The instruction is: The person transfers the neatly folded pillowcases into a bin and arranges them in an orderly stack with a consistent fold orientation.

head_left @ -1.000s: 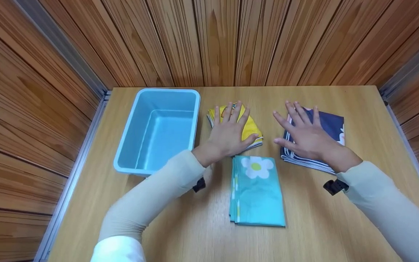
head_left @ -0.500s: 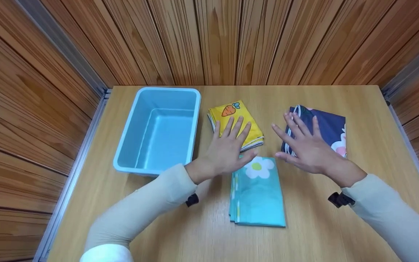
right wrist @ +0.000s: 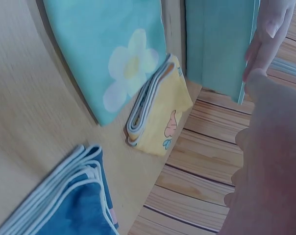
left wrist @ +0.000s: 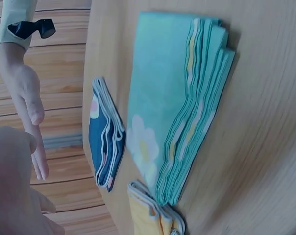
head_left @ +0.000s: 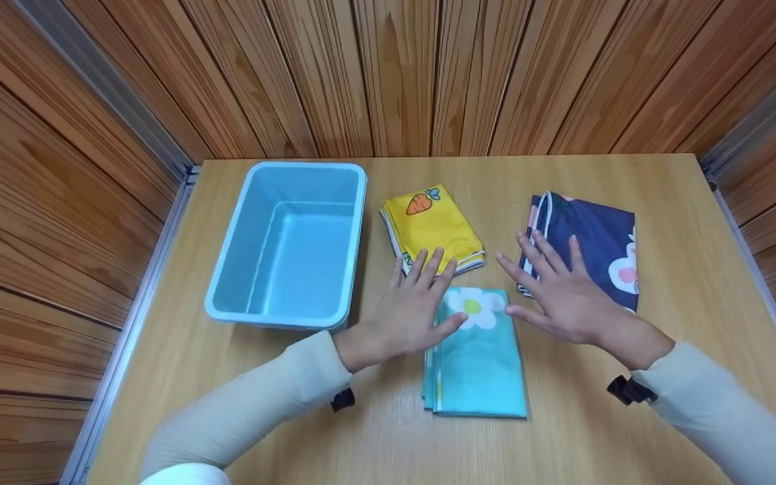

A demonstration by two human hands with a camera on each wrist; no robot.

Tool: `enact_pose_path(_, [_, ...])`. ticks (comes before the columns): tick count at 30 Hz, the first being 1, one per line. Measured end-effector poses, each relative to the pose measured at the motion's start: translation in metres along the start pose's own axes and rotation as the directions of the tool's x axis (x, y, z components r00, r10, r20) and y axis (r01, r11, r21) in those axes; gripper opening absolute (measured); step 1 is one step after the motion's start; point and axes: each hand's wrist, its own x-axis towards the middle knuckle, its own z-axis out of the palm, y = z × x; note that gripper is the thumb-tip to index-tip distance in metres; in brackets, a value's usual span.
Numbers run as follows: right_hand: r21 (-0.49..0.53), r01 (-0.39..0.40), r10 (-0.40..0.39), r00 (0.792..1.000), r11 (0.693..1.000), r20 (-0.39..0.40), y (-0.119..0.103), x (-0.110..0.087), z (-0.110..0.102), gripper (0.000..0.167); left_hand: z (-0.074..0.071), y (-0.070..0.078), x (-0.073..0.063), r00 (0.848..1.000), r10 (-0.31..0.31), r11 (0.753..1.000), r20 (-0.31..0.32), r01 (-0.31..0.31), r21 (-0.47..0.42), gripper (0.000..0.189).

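Note:
Both hands hover above the table with fingers spread, holding nothing. My left hand (head_left: 411, 313) is over the gap beside the folded teal cloth (head_left: 479, 370), which has a white flower, and near the front edge of the folded yellow cloth (head_left: 435, 225) with a carrot print. My right hand (head_left: 570, 300) hangs above the near left part of the folded navy cloth (head_left: 597, 236). In the left wrist view the layered folds of the teal cloth (left wrist: 162, 83) show, with no hand touching them. The right wrist view shows the yellow cloth (right wrist: 162, 107) apart from the right hand (right wrist: 273, 156).
A light blue plastic tub (head_left: 209, 296) with nothing in it stands at the left of the wooden table (head_left: 334, 431). Wood-plank walls (head_left: 401, 81) rise behind and at both sides, with grey metal strips along the edges.
Both hands have drawn back toward the body, the left one more. The carrot on the yellow cloth and more of the navy cloth have come into sight. The cloths and tub stay in place.

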Motion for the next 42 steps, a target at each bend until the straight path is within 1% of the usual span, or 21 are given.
enact_pose_path(3, [0.013,0.001,-0.001,1.000,1.000,-0.007,-0.002,-0.003,0.005,0.077,0.005,0.002,-0.003,1.000,0.005,1.000,0.009,-0.005,-0.029,0.084])
enact_pose_path(5, [0.024,0.003,-0.002,1.000,1.000,-0.021,-0.004,-0.005,0.008,0.076,0.008,0.002,-0.005,1.000,-0.002,0.998,0.017,0.003,-0.067,0.084])
enact_pose_path(8, [0.055,-0.003,0.005,0.999,0.998,-0.035,-0.005,-0.006,0.014,0.076,0.012,0.002,-0.006,0.999,-0.034,0.990,0.032,0.037,-0.133,0.083])
enact_pose_path(12, [0.091,-0.024,0.026,0.999,0.996,-0.021,-0.006,-0.006,0.024,0.077,0.019,0.001,-0.007,0.996,-0.078,0.974,0.038,0.084,-0.210,0.083])
enact_pose_path(20, [0.140,-0.072,0.070,0.997,0.987,0.020,-0.005,-0.009,0.039,0.077,0.038,-0.002,-0.009,0.994,-0.108,0.949,-0.015,0.099,-0.299,0.083])
enact_pose_path(24, [0.175,-0.087,0.082,0.996,0.981,0.035,-0.006,-0.011,0.045,0.076,0.047,-0.003,-0.010,0.991,-0.130,0.933,-0.023,0.114,-0.342,0.082])
enact_pose_path(28, [0.195,-0.099,0.092,0.995,0.976,0.044,-0.006,-0.012,0.051,0.076,0.055,-0.004,-0.011,0.990,-0.138,0.931,-0.017,0.123,-0.344,0.081])
enact_pose_path(33, [0.201,-0.107,0.100,0.994,0.974,0.048,-0.006,-0.014,0.059,0.076,0.062,-0.005,-0.010,0.991,-0.132,0.943,-0.016,0.121,-0.311,0.082])
enact_pose_path(42, [0.218,-0.101,0.093,0.994,0.971,0.050,-0.008,-0.017,0.072,0.077,0.072,-0.007,-0.009,0.993,-0.111,0.959,-0.040,0.097,-0.266,0.081])
